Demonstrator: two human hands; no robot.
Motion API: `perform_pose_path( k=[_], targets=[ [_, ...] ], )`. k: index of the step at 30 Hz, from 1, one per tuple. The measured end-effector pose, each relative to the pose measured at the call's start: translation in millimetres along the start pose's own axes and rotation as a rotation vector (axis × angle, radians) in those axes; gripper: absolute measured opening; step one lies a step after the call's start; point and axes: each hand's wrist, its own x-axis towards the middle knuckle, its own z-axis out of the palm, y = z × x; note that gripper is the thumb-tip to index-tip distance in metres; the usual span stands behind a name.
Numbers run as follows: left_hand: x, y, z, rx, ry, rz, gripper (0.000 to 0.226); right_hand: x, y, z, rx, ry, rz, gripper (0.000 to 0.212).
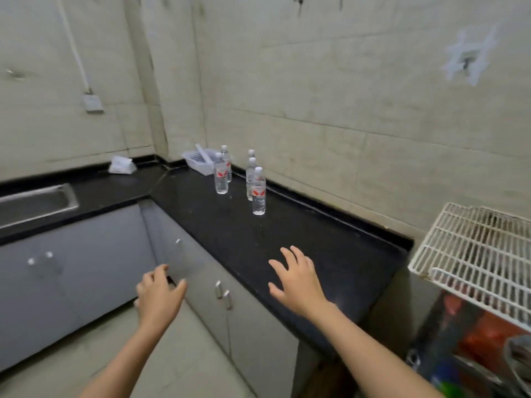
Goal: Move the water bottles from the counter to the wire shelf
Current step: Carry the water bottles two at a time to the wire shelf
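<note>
Five bottles [258, 193] upright on black tabletop [287, 234], far end near wall, beside white tray [198, 162]. Wire shelf [474, 254] at right, bare. Left hand [158, 294] loosely curled, empty; right hand [296, 278] spread wide over tabletop, empty.

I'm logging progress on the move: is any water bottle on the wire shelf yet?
No: the wire shelf top is bare, and the water bottles all stand on the counter.

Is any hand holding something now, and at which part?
Nothing is held. The left hand and the right hand are both open and empty, short of the water bottles on the counter.
</note>
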Motion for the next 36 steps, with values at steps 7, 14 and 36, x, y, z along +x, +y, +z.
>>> perform_pose_path(
  k=[7, 14, 36],
  targets=[
    [62, -89, -49, 0.014, 0.034, -0.099, 0.053, 60, -107, 41, 0.076, -0.096, -0.073, 0.044],
    [117, -130, -48, -0.004, 0.011, -0.179, 0.053, 126, -147, 70, 0.274, -0.204, -0.054, 0.05],
    [426, -107, -21, -0.026, 0.074, -0.118, 0.051, 448, -168, 191, 0.53, -0.254, 0.101, 0.057]
  ],
)
